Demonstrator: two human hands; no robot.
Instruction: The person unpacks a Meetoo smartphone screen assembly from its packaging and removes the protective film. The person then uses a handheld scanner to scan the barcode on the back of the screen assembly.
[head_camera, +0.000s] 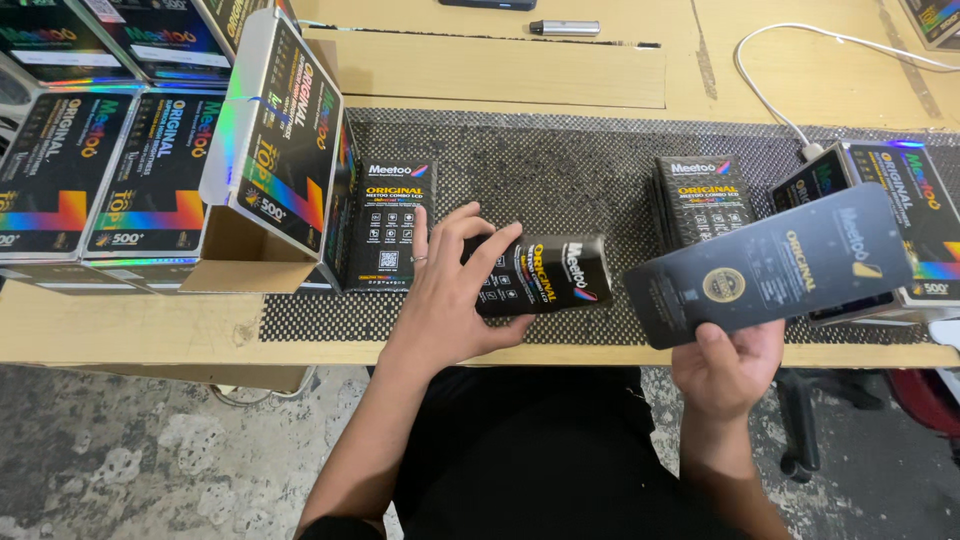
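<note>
Left hand (450, 285) grips black box (545, 275) near tabletop (130, 325) front edge, long axis left-right. Right hand (730, 365) pinches dark card (770, 265), tilted up rightward.

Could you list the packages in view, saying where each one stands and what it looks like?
Small black box: lies on the mat, under the left hand.
Flat dark card: held in the right hand, gold round mark.
Open carton: left, black with rainbow stripe, flaps open.
Stacked cartons: far left, same colours.
Upright black packs: centre right on the mat.
Open box: right edge.
</note>
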